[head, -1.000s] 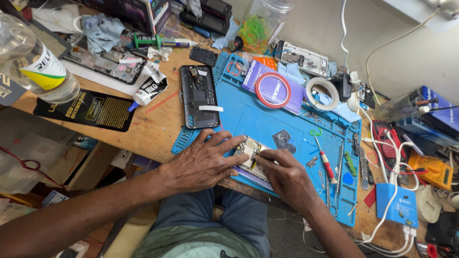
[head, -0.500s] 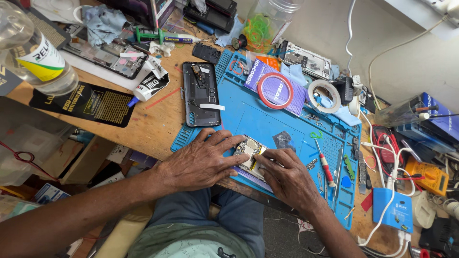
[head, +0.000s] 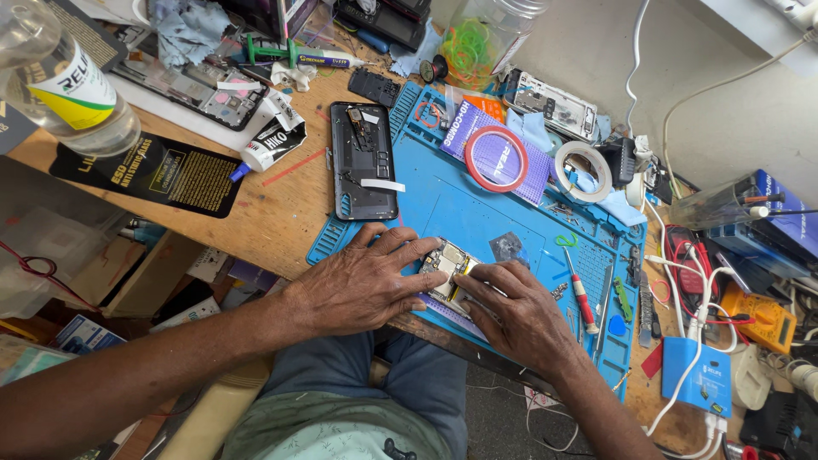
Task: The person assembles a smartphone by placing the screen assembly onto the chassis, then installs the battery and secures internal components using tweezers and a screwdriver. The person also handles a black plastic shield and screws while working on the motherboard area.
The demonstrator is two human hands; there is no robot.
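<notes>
A small phone circuit board [head: 446, 264] lies on the near part of a blue repair mat [head: 460, 204]. My left hand [head: 362, 285] rests flat beside the board, its fingertips pressing on the board's left edge. My right hand [head: 520, 311] touches the board's right side with thumb and forefinger pinched; whatever sits between those fingers is hidden. An opened black phone body [head: 365, 158] lies at the mat's far left corner, apart from both hands.
A red-handled screwdriver [head: 581, 298], a red tape ring [head: 496, 158] and a white tape roll [head: 582, 170] lie on the mat. A clear bottle [head: 64, 89] stands far left. Cables, a blue box [head: 704, 377] and a yellow meter [head: 758, 317] crowd the right side.
Both hands stay on the board; the fingers have shifted only slightly. The camera has tilted a little.
</notes>
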